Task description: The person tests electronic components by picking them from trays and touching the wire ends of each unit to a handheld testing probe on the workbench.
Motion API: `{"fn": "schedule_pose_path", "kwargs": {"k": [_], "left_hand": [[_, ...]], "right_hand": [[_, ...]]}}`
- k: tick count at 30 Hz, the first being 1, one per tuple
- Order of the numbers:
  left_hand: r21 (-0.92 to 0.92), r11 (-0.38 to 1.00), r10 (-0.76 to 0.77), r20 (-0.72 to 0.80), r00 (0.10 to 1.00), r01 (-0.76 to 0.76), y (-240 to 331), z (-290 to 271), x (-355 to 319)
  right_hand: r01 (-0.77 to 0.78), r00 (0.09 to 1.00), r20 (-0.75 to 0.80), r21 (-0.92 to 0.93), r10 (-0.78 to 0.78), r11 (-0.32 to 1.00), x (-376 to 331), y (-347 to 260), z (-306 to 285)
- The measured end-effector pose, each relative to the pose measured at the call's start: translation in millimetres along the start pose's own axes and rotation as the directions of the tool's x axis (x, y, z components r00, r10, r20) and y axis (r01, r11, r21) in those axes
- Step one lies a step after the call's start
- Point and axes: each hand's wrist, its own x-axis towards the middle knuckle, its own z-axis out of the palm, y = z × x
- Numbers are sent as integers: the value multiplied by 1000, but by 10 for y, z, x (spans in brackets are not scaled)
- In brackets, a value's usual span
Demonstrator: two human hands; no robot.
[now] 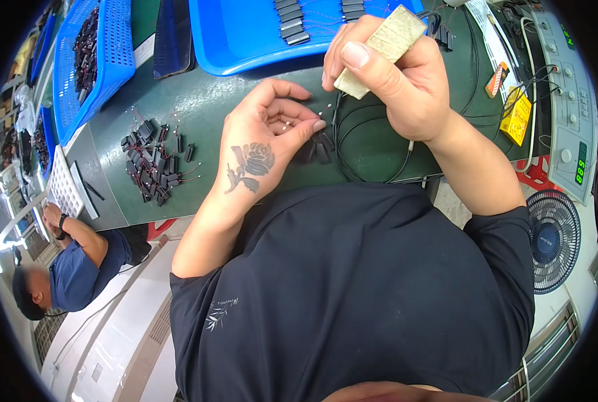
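Observation:
My right hand is closed around a pale, worn rectangular block, with the thumb pressed along its face. The block is tilted above the table's far side. To its left, my left hand has its fingers curled in and the thumb against them. Thin wire leads with pale tips stick out by its fingertips; what they join is partly hidden. Several small black rectangular parts lie just beyond the thumb. A black cable loops on the table below my right hand.
On the green table lies a pile of black wired parts. A blue tray holds rows of them; a blue perforated basket holds more. At right stand a bench instrument and a fan. Another person sits left.

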Motion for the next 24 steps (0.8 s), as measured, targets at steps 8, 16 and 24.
{"fn": "schedule_pose_path", "kwargs": {"k": [8,16,24], "left_hand": [[-84,996,-10,-43,999,6,238,-415,-256],[152,967,225,-136,965,-204,1020,-1489,-283],[363,868,467,-363,806,-340,1570,-3137,577]], "right_hand": [[-57,998,5,-47,57,997,10,-71,32],[58,998,24,-65,-56,996,-42,-64,37],[92,994,65,-148,-83,985,-15,-90,100]]}}
